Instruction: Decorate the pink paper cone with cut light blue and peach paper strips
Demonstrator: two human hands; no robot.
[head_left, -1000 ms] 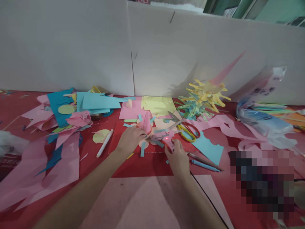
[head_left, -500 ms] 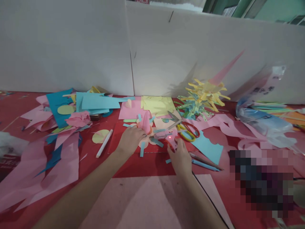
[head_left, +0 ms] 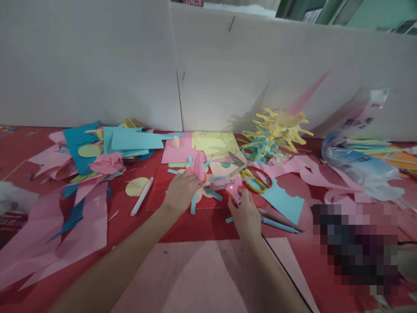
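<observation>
My right hand (head_left: 246, 214) is closed around the handle of a pink hot glue gun (head_left: 232, 186) with a small red light on its side and a dark cord trailing toward me. Its nozzle points left, at the base of a pink paper cone (head_left: 197, 163). My left hand (head_left: 183, 190) pinches the cone low down; its fingertips are partly hidden. Around the cone lies a paper flower with peach petals and blue strips (head_left: 215, 194), on a red card (head_left: 159, 187). Whether the nozzle touches the paper cannot be made out.
Scissors with yellow and red handles (head_left: 255, 186) lie right of the glue gun, near blue pens (head_left: 280, 225). A white stick (head_left: 142, 196) rests at left. Behind stand a fringed paper piece (head_left: 280, 126) and a white board (head_left: 130, 65). Paper scraps (head_left: 84, 217) spread left.
My left hand has shifted slightly, its fingers now lying further over the cone's base. The glue gun stays almost where it was.
</observation>
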